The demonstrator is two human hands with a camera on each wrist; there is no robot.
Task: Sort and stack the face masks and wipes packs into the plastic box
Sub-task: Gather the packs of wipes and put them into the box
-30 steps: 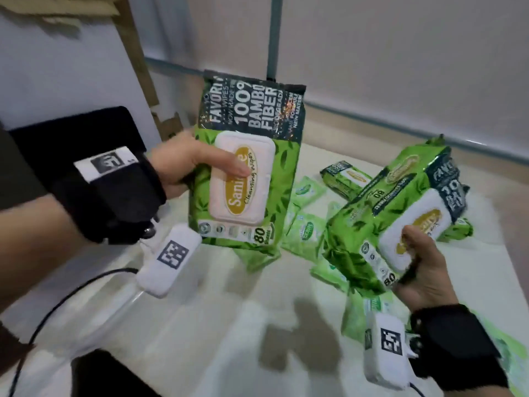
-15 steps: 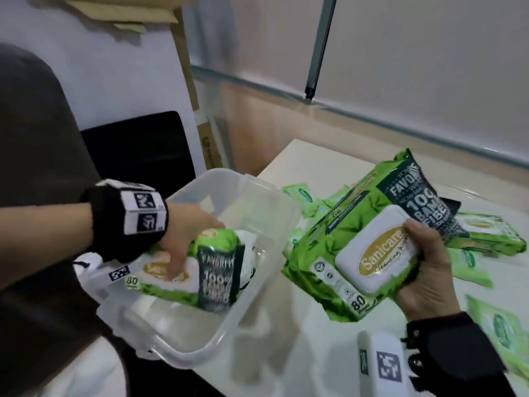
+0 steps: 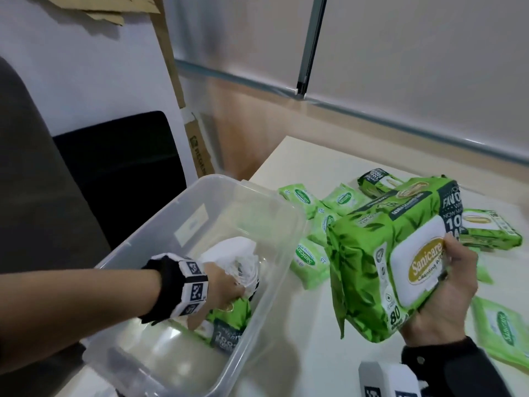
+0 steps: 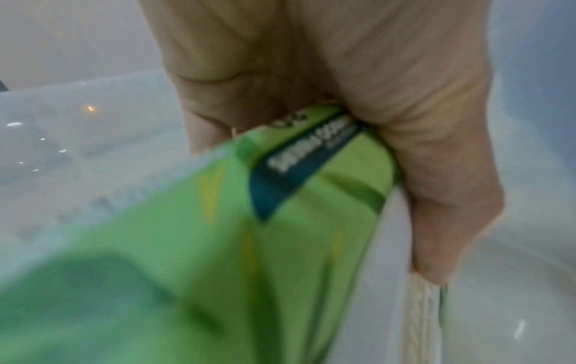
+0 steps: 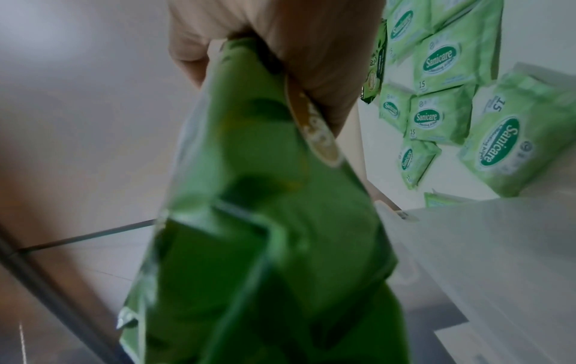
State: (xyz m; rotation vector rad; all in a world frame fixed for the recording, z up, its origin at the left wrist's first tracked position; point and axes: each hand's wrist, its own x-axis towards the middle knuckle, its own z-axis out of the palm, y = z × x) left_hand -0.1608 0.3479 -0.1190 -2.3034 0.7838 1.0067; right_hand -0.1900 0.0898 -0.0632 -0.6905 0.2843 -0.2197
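Note:
A clear plastic box stands at the table's left edge. Inside it my left hand grips a large green wipes pack low against the box floor, beside white face masks. In the left wrist view the fingers curl round that pack. My right hand holds a second large green wipes pack in the air, to the right of the box. The right wrist view shows the pack gripped from above.
Several small light-green wipes packs lie on the white table between box and right hand, more at the far right. Two large packs rest behind. A dark chair stands left of the table.
My left hand carried its pack down from in front of me into the box, now lower near the floor. The right hand kept its pack, shifting slightly towards the box.

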